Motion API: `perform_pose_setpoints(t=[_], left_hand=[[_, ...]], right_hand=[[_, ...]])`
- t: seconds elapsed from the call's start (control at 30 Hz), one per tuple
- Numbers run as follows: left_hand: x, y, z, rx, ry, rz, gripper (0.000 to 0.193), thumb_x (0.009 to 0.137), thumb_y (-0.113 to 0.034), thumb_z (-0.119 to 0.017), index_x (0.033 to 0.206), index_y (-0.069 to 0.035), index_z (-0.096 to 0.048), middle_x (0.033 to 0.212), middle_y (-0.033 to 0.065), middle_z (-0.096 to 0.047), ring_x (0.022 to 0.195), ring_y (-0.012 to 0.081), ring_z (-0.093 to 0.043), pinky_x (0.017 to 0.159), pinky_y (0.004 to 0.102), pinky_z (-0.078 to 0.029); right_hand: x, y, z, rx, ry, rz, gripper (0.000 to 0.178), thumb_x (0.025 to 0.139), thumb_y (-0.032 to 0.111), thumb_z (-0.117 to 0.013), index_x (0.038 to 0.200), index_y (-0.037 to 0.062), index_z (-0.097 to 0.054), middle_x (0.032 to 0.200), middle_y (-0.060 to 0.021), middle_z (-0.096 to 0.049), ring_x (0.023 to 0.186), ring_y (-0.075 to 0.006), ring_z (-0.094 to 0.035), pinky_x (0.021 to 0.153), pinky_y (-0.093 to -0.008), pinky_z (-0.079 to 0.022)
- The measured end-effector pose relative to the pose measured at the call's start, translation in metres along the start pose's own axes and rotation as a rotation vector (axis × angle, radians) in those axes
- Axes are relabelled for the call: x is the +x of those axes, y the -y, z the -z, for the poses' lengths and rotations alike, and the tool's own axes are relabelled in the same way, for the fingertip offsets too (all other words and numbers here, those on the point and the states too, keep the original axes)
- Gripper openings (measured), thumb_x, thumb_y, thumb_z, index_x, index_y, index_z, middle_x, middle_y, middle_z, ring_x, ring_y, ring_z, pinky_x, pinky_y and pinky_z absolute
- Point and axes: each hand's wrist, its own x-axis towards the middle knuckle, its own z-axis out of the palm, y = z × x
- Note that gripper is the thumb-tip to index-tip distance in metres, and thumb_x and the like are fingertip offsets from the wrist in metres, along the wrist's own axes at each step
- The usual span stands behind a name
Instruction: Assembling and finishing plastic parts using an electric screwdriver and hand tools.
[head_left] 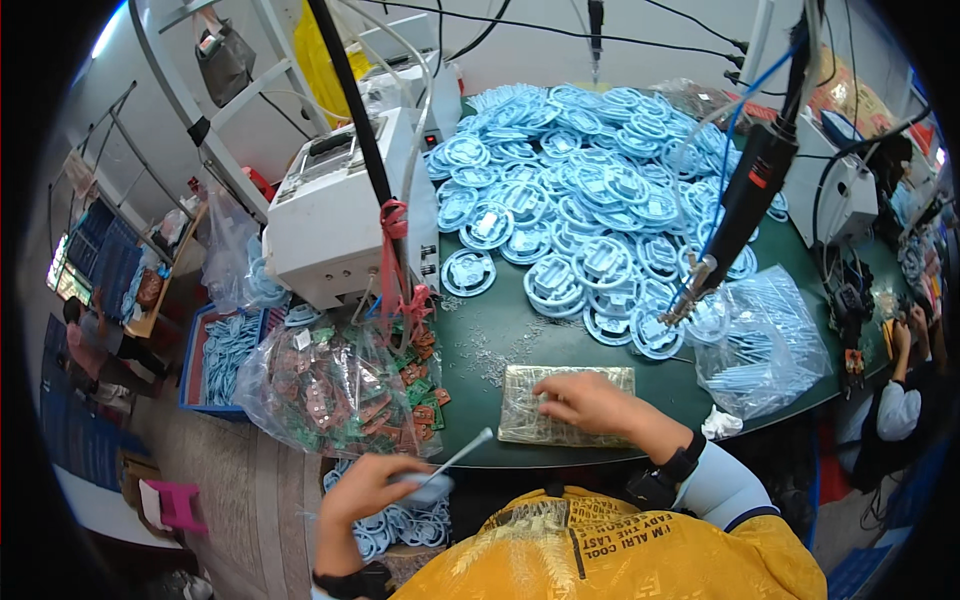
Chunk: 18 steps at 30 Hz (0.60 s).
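My left hand point(372, 488), beyond the table's near edge, is closed around a light-blue plastic part with a straight stem point(466, 450). The stem points up and to the right; my fingers cover some of the wider end. My right hand point(592, 402) is over a flat, tape-wrapped block point(520, 425) on the green table point(470, 400). Its thumb and forefinger are apart, and I see nothing between them. Small metal screws point(485, 352) lie scattered just beyond the block. Farther back rises a big heap of light-blue round plastic parts point(600, 180).
An electric screwdriver point(745, 195) hangs at the right. Left of the table's middle are a clear bag of circuit boards point(330, 385) and a white machine point(340, 220). At right lie a bag of blue sticks point(765, 345) and crumpled tissue point(722, 424). More blue parts point(400, 525) sit below the edge.
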Motion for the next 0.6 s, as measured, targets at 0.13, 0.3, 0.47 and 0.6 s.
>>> perform_pose_setpoints(t=[0.13, 0.3, 0.47, 0.6], left_hand=[[-0.047, 0.040, -0.008, 0.248, -0.235, 0.323, 0.027, 0.084, -0.007, -0.071, 0.111, -0.003, -0.069, 0.099, 0.0121, -0.074, 0.087, 0.0221, -0.072, 0.080, 0.0331, -0.054], [-0.001, 0.027, -0.034, -0.140, -0.259, 0.118, 0.025, 0.086, -0.007, -0.070, 0.110, -0.001, -0.069, 0.098, 0.0113, -0.074, 0.085, 0.0186, -0.071, 0.079, 0.0295, -0.055], [0.061, 0.012, -0.058, -0.117, -0.210, -0.156, 0.026, 0.087, -0.008, -0.069, 0.112, -0.002, -0.067, 0.105, 0.0129, -0.071, 0.095, 0.0256, -0.070, 0.080, 0.0352, -0.054], [0.098, 0.022, -0.050, 0.103, -0.424, -0.391, 0.026, 0.081, -0.007, -0.072, 0.105, -0.002, -0.065, 0.100, 0.0161, -0.067, 0.094, 0.0346, -0.064, 0.083, 0.0404, -0.052]], right_hand=[[0.029, -0.013, 0.006, -0.081, -0.239, -0.056, 0.025, 0.089, 0.021, -0.067, 0.109, 0.0066, -0.065, 0.089, -0.0135, -0.069, 0.080, -0.0321, -0.067, 0.069, -0.0407, -0.052], [0.076, -0.034, 0.037, -0.441, -0.521, -0.053, 0.035, 0.081, 0.019, -0.075, 0.110, 0.0040, -0.063, 0.099, -0.0130, -0.067, 0.094, -0.0307, -0.066, 0.076, -0.0380, -0.052], [0.093, -0.066, 0.049, -0.903, -0.385, -0.062, 0.060, 0.067, 0.018, -0.084, 0.118, 0.0046, -0.056, 0.113, -0.0123, -0.059, 0.116, -0.0315, -0.054, 0.097, -0.0489, -0.045], [0.103, -0.092, 0.062, -0.784, -0.358, -0.135, 0.056, 0.075, 0.027, -0.076, 0.123, 0.0045, -0.055, 0.111, -0.0146, -0.062, 0.112, -0.0307, -0.057, 0.101, -0.0526, -0.041]])
